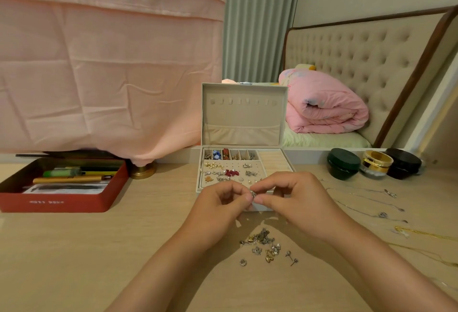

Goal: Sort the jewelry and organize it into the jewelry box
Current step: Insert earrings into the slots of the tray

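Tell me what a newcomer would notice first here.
Centre frame, the left hand and right hand pinch a small silver piece in front of the open jewelry box, which holds earrings. A pile of loose jewelry lies on the table below them; a pink folded quilt sits behind at right.

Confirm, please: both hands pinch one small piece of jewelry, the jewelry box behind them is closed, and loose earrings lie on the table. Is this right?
The head view shows the jewelry box with its lid standing open, not closed. The rest holds: left hand and right hand pinch one small piece of jewelry, and loose earrings lie on the table.
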Available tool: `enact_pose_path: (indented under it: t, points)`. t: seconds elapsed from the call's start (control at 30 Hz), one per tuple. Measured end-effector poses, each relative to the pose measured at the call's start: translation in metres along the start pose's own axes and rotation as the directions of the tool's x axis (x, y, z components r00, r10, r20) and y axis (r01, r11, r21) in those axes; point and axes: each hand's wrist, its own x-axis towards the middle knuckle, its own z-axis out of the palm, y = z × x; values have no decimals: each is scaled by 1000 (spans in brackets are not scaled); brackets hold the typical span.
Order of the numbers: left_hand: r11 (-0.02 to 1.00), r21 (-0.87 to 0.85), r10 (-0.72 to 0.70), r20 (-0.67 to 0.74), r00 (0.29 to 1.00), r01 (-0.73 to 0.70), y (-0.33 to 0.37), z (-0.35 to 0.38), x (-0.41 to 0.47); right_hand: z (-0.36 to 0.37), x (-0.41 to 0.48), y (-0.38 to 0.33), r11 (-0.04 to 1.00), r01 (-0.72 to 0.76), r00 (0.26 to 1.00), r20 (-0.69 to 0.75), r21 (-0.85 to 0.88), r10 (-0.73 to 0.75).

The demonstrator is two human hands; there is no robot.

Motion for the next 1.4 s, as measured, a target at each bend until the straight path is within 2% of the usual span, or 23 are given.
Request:
enact_pose_path:
  t: [0.2,0.27,0.33,0.43,0.57,0.7,1.0,1.1,1.4]
  points:
    - [989,104,108,-49,993,-102,7,-11,4,8,12,-5,992,119,992,-33,-47,-120]
    - [961,230,184,-116,976,-154,10,-21,6,12,22,-7,986,152,985,-71,-73,-157]
    - [890,420,286,-215,934,-176,8,-36,10,18,35,-6,982,143,984,-89,-124,-155]
    - [826,554,304,-291,907,-99,-1,-55,16,28,53,-1,968,96,992,-59,-230,-112]
    - [853,521,132,-258,957,23,-12,-63,17,42,66,3,874,164,985,33,-457,-168]
    - [848,529,81,-201,976,39,-19,-56,17,49,67,7,814,181,981,46,-553,-187]
    - [881,470,77,-258,963,55,-21,-56,18,59,68,4,748,212,971,52,-629,-231]
    - [894,443,64,-273,960,66,-22,-56,19,59,68,3,763,188,978,43,-618,-205]
    - [880,471,68,-251,966,61,-23,-58,20,60,65,6,729,199,977,71,-655,-204]
